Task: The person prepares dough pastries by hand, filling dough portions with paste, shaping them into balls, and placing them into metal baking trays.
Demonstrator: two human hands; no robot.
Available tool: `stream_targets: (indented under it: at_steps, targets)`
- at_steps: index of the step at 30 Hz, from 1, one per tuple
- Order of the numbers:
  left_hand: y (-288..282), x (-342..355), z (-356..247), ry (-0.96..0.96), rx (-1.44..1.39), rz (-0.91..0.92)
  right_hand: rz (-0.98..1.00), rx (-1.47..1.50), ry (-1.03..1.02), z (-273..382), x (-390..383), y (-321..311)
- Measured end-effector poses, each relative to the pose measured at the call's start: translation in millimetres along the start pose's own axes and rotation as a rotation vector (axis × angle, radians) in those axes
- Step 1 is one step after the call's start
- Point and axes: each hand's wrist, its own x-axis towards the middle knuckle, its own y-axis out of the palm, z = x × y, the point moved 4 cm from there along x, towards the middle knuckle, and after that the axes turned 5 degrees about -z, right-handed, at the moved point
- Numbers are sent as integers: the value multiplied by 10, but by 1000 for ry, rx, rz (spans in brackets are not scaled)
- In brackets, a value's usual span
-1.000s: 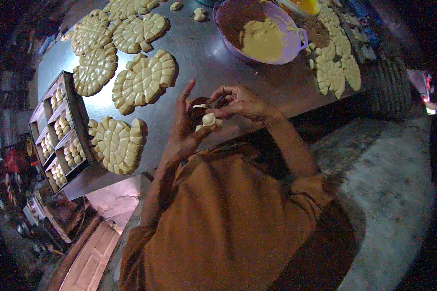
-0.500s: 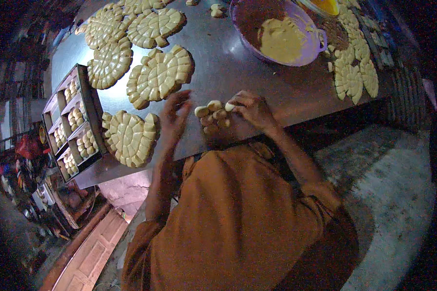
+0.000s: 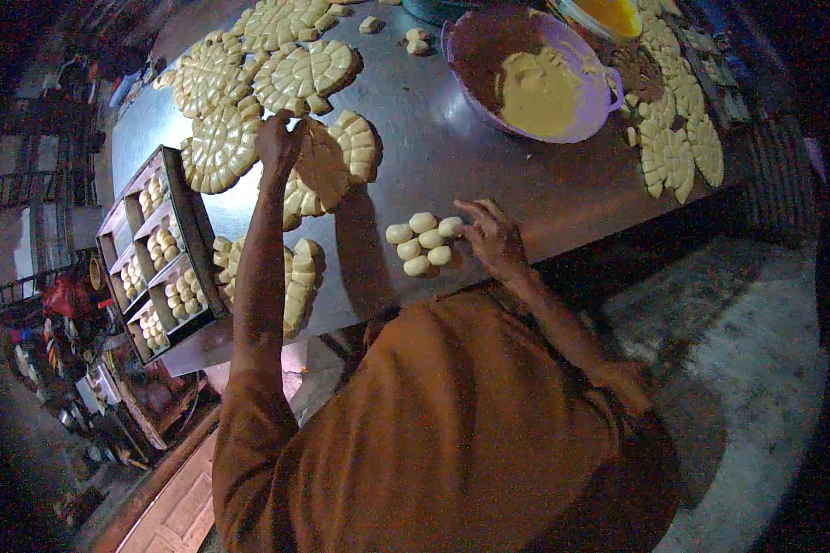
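My left hand (image 3: 279,138) reaches over a scored round of pale dough (image 3: 355,147), its fingers closed on a small dough piece (image 3: 286,114) at the round's far edge. Part of the round lies behind my forearm. Closer to me on the metal table, small smooth dough balls (image 3: 431,239) form a tight cluster. My right hand (image 3: 494,241) is beside it with fingers apart, touching or nearly touching the dough ball (image 3: 450,227) at its right end. That ball rests against its neighbours.
A divided tray (image 3: 214,267) of dough balls stands at the left edge. More scored rounds (image 3: 304,74) lie at the far left. A purple basin (image 3: 609,101) with pale dough stands at the far right, near a container of yellow liquid (image 3: 613,17) and more dough pieces (image 3: 669,157).
My left hand has moved away from the ball cluster, forward and left to the scored round. My right hand has loosened around the ball at the cluster's right end. The view has shifted slightly.
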Motion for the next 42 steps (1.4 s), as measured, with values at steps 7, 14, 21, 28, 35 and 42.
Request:
stream_targets:
  at_steps: [7, 14, 21, 28, 35, 42]
  targets:
    - [75, 62, 722, 72, -63, 33, -129, 139, 287, 31, 155, -240]
    - [-773, 128, -238, -701, -1381, -15, -190, 198, 41, 502, 691, -328]
    - [-1009, -318, -1526, -572, -1469, 101, -23, 717, -26, 1046, 1610, -42]
    - [-959, -759, -2057, -974, -1340, -54, 121, 656, 215, 752, 1296, -143]
    - [-1252, -528, -3142, 168, -382, -253, 222, 924, 186, 721, 730, -405]
    - [-739, -313, -3322, 43, -903, 152, 399, 895, 152, 448, 825, -897]
